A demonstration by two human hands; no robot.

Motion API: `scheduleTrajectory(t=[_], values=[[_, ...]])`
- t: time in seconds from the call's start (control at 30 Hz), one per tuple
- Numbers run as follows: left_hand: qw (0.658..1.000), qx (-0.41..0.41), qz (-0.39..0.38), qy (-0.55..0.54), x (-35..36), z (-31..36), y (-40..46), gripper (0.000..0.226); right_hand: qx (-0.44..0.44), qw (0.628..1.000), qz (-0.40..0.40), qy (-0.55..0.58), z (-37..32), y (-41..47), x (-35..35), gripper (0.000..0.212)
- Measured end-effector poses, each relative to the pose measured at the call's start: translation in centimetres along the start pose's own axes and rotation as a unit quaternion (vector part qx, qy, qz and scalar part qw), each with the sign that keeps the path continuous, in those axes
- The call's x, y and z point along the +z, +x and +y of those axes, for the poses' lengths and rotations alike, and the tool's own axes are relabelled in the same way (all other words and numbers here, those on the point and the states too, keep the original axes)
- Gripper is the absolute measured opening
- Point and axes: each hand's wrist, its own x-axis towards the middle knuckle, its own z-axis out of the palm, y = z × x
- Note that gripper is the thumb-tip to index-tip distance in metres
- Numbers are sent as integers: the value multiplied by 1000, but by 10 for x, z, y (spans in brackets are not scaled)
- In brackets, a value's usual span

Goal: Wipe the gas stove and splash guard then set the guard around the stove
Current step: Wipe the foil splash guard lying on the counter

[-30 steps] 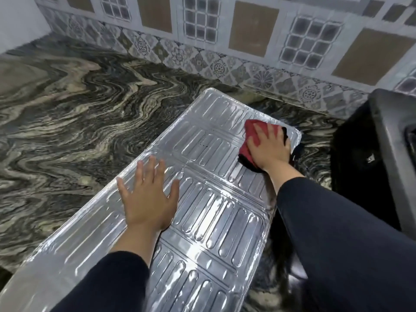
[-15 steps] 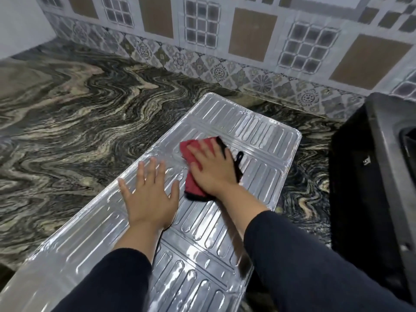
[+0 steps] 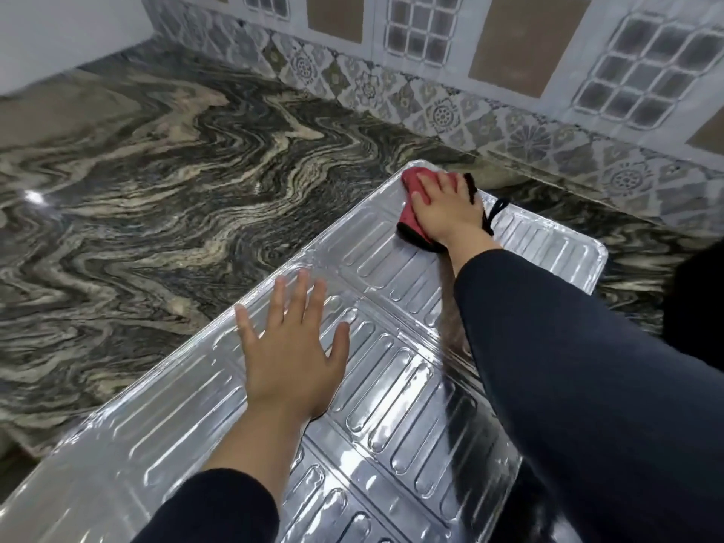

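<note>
On a dark marble-patterned table (image 3: 164, 213) with swirling cream veins, a long silver foil splash guard with pressed oval ribs (image 3: 391, 386) lies flat, running from the near left corner of the view toward the patterned tile wall (image 3: 489, 92) at the back. The left hand (image 3: 292, 354) rests palm down on the middle panel, fingers spread wide and holding nothing, simply pinning the thin sheet to the table. The right hand (image 3: 450, 209), reaching out from a dark sleeve (image 3: 587, 366), presses flat on a red cleaning cloth with black trim (image 3: 413, 201) at the guard's far left corner, close to the wall; its grip is a flat press on the cloth, not a closed fist. A black loop of the cloth trails beside the wrist. A dark shape at the right edge may be the stove, but too little shows to tell. The step in hand appears to be wiping the guard. To do it well, the cloth should likely travel along the ribs, not across them, so it reaches into the grooves, with light, even pressure since the foil looks easy to crease. The steadying hand is best kept near the wiped area, shifting panel by panel, and the folds between panels deserve a careful pass.
</note>
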Motion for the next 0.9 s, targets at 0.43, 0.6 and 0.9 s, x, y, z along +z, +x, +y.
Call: scheduleTrajectory(t=[0.43, 0.6, 0.9], values=[[1000, -14, -3, -4, 0, 3, 1, 68, -129, 991, 6, -28, -20, -121, 22, 56], [1000, -6, 6, -1, 1, 0, -1, 69, -4, 999, 12, -33, 71, -104, -6, 56], [1000, -13, 9, 3, 4, 2, 1, 69, 151, 979, 131, 38, 64, -149, 9, 48]])
